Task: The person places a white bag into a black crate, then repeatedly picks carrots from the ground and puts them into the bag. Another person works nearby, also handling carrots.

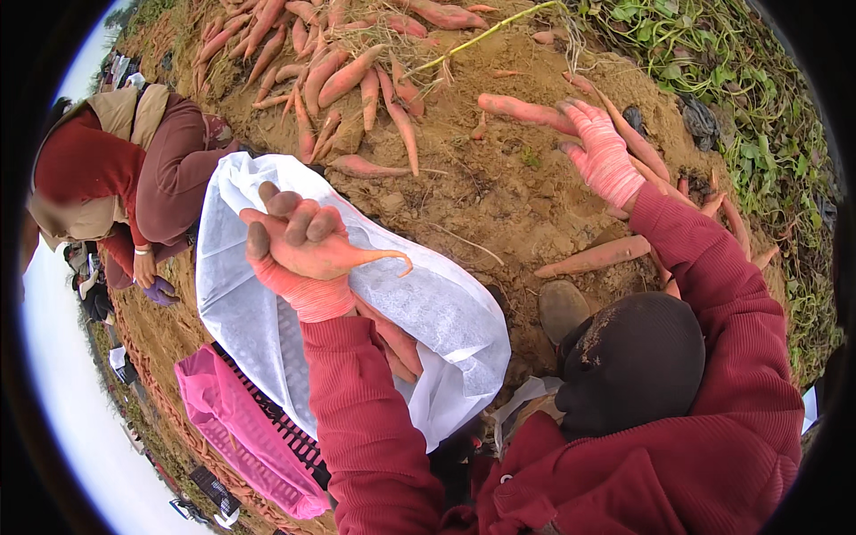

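My left hand [294,257], in a pink glove with dark fingertips, is closed around a sweet potato [321,257] with a thin curled tail. It is above the mouth of a white fabric liner bag [428,294], in which a few sweet potatoes [394,341] lie. Out to the right, my gloved right hand [598,154] has its fingers and thumb around one end of a long sweet potato [521,109] over the soil. More long sweet potatoes [635,137] lie beside and under that wrist.
A heap of sweet potatoes [348,77] lies ahead on the soil. Green vines [715,60] line the right side. A pink bag [241,428] in a black crate [267,408] stands at lower left. Another person [167,160] crouches at the left. My dark-clad knee [635,361] is near.
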A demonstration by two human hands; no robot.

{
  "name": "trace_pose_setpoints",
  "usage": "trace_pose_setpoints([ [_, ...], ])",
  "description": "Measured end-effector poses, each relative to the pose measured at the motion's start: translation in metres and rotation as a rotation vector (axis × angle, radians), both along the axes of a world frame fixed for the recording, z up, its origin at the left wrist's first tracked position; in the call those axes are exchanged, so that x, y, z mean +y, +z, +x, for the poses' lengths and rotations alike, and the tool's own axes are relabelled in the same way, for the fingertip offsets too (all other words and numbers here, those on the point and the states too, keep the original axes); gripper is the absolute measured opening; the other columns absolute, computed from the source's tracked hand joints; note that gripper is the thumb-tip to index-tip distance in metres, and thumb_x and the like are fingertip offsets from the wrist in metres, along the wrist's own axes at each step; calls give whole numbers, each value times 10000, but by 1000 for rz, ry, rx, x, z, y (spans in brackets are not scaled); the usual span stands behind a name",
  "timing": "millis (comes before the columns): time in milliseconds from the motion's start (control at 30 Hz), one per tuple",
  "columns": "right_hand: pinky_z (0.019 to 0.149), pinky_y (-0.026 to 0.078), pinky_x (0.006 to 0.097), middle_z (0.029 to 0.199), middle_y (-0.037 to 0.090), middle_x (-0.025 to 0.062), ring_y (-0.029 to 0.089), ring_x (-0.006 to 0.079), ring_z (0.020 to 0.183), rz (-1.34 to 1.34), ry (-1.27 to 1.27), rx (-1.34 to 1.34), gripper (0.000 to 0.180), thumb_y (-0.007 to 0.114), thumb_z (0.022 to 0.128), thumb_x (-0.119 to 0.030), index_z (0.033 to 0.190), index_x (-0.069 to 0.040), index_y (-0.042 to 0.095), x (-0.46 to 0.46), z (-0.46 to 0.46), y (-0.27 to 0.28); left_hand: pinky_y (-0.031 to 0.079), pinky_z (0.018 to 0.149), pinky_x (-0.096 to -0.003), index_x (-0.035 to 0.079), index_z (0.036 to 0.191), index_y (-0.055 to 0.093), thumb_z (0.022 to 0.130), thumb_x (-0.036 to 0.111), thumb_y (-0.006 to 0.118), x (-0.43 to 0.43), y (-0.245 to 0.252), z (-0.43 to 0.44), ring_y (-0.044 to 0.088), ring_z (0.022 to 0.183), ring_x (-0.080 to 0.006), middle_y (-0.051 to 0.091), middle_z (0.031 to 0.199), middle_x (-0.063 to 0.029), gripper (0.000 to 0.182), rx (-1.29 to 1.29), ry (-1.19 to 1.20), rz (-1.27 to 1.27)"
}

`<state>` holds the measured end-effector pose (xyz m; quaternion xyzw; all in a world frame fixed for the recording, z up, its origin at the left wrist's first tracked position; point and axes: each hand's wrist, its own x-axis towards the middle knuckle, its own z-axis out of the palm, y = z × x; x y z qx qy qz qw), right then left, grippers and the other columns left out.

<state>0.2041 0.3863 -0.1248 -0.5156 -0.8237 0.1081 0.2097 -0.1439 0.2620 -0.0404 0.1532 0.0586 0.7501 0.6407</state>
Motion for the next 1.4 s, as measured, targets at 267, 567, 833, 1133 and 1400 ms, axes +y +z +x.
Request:
trace_pose_setpoints([
  [267,847,484,400,1087,599,121,575,302,1034,58,952,-189,366,599,780,-126,1135,-45,568,6,-191,-46,374,926,-466,78,1217,505,863,117,547,-1,2,4,598,754,-122,627,1135,-13,359,-13,-44,154],
  [567,677,536,451,945,655,185,665,342,889,-414,630,-392,393,627,799,-69,1159,10,494,23,-236,-56,156,1143,-574,7,1373,408,878,216,532,3,-3,4,308,1384,-326,365,1473,-155,551,94,97,-41],
  [833,551,469,351,759,641,105,615,218,675,-952,476,190,308,605,847,-115,1128,12,615,3,-206,-27,250,1104,-581,4,1258,519,801,316,648,4,9,15,340,1334,-351,445,1390,-155,568,242,201,-361],
  [1133,573,438,244,802,642,6,551,67,646,-798,576,673,361,592,898,-151,1248,-66,595,-41,-103,49,305,1096,-478,58,1370,380,812,276,648,21,5,22,386,1285,-267,419,1368,-113,656,328,223,-529],
  [1400,711,527,310,934,683,65,643,151,778,-1153,531,422,334,560,935,-297,1169,-70,631,30,-160,49,437,935,-561,94,1378,372,827,305,630,1,12,15,540,1123,-291,505,1292,-125,643,107,95,-289],
])
